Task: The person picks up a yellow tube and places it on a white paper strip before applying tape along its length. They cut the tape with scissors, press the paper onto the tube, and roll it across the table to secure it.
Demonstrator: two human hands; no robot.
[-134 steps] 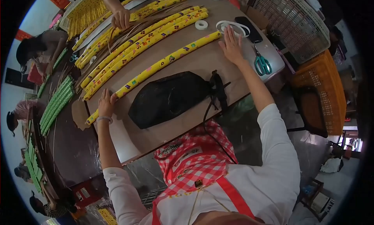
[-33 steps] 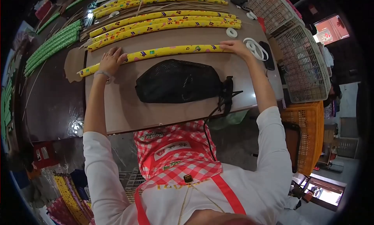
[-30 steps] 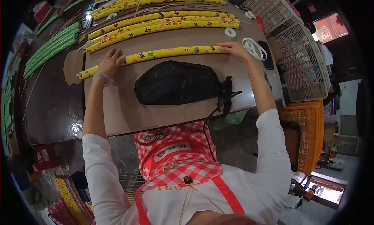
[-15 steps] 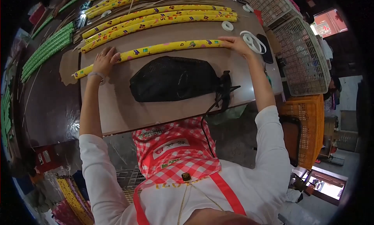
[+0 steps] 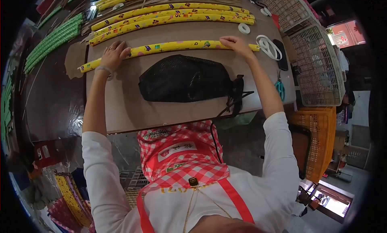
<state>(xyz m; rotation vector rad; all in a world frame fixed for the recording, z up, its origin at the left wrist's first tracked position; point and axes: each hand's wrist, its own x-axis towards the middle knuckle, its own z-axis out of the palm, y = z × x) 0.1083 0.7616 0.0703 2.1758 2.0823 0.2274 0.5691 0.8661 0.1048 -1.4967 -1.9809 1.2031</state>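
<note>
A long yellow tube (image 5: pixel 173 46) with a colourful print, like rolled wrapping paper, lies across the table. My left hand (image 5: pixel 114 55) rests over its left part with the fingers stretched out and somewhat apart. Near the right end my right hand (image 5: pixel 238 47) lies on the same tube, its fingers extended and pointing left; the palm side is hidden. In front of the tube sits a black mesh bag (image 5: pixel 185 79) with a drawstring. Behind it several similar yellow tubes (image 5: pixel 173 17) lie side by side.
Green patterned tubes (image 5: pixel 54 43) lie at the left. A tape roll (image 5: pixel 244 28), a loop of white strip (image 5: pixel 269 47), a dark phone (image 5: pixel 281 54) and teal-handled scissors (image 5: pixel 279 89) lie at the right. Plastic crates (image 5: pixel 318 67) stand beyond the table's right edge.
My right hand has moved left along the tube, off its right end, which now shows. My left hand stays on the left part. The view has shifted slightly, showing the scissors more fully.
</note>
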